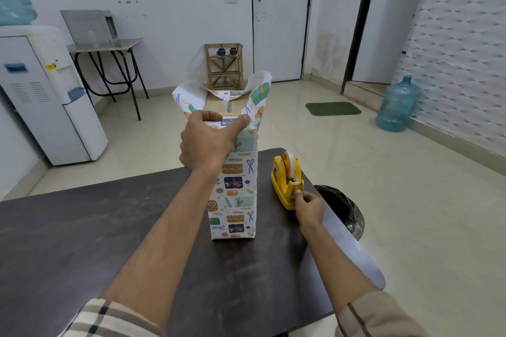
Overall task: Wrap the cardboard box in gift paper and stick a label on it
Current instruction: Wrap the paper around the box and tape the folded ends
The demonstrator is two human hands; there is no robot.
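While the left hand (208,142) grips the top of the upright wrapped box (235,186), the right hand (308,206) pinches tape at the dispenser (286,180) just right of the box.

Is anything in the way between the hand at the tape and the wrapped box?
Nothing visible. The right hand pinches at the front of the yellow tape dispenser, beside the wrapped box; only bare table lies between them. The left hand grips the box's top.

A white water dispenser (52,90) stands at left, a wooden shoe rack (224,73) beside the door (280,16), a green mat (332,108) and blue water jug (397,104) at right.
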